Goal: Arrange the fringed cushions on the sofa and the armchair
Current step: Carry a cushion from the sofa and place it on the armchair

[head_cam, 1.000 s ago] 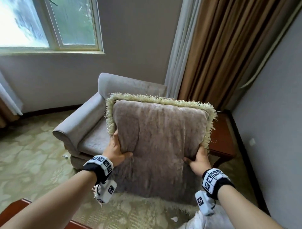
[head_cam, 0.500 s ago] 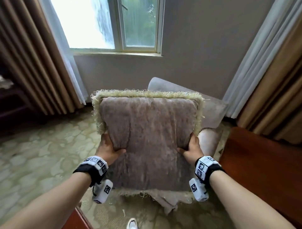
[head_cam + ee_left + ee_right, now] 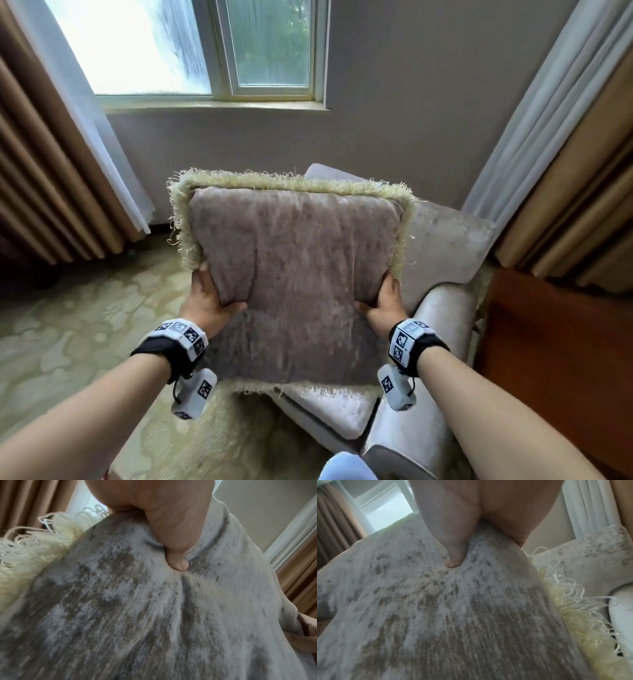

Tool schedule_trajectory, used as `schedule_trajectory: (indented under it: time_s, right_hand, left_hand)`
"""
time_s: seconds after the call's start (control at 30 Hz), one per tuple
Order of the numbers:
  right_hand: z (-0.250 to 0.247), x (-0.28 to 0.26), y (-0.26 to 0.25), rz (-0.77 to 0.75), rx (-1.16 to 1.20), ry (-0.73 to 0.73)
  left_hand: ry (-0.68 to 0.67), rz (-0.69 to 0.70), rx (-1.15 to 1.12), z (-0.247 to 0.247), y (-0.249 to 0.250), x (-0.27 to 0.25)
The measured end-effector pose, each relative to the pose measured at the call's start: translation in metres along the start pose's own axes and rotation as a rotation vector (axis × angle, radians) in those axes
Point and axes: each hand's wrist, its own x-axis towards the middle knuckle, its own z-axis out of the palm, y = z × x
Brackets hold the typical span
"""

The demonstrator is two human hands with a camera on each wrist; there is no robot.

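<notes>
I hold a square taupe velvet cushion (image 3: pixel 294 270) with a pale cream fringe upright in front of me, above the grey armchair (image 3: pixel 442 246). My left hand (image 3: pixel 209 298) grips its left edge and my right hand (image 3: pixel 383 301) grips its right edge, thumbs pressed into the front face. The left wrist view shows my left hand (image 3: pixel 169 536) with its thumb dug into the cushion (image 3: pixel 137 608). The right wrist view shows my right hand (image 3: pixel 458 536) with its thumb likewise sunk into the cushion (image 3: pixel 445 608). My other fingers are hidden behind the cushion. The cushion covers most of the armchair's seat.
The armchair's right arm (image 3: pixel 428 377) and seat front (image 3: pixel 329 407) show below the cushion. A dark wooden table (image 3: pixel 555 342) stands to the right. Brown curtains (image 3: pixel 44 178) hang on both sides of a window (image 3: pixel 205 48). Patterned carpet (image 3: pixel 75 325) lies to the left.
The view has swung so the armchair now lies straight ahead and closer. The cushion stays gripped in both hands and now hangs over the seat.
</notes>
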Motion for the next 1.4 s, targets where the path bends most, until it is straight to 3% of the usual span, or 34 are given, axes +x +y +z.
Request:
schedule_trajectory:
  time_s: [0.23,0.6,0.8,1.03,1.2,1.4]
  right_hand:
    - [-0.011,0.096,0.031,0.132,-0.022,0.029]
    - [-0.023,0.243,0.067,0.209,-0.015,0.045]
    - [-0.026,0.273,0.101,0.34,-0.061,0.056]
    - [-0.014,0.286,0.145,0.592,-0.096,0.184]
    - [0.01,0.319,0.18,0.714,-0.102,0.258]
    - [0.065,0.355,0.228,0.788,-0.081,0.243]
  left_hand:
    - [-0.096,0.095,-0.019,0.06,0.039,0.108]
    - [-0.228,0.131,-0.003,0.152,0.072,0.256]
    - [-0.36,0.201,-0.078,0.22,0.078,0.304]
    - [-0.588,0.252,-0.132,0.331,0.083,0.367]
    - [-0.666,0.268,-0.147,0.399,0.073,0.407]
    - [-0.657,0.289,-0.111,0.465,0.03,0.43]
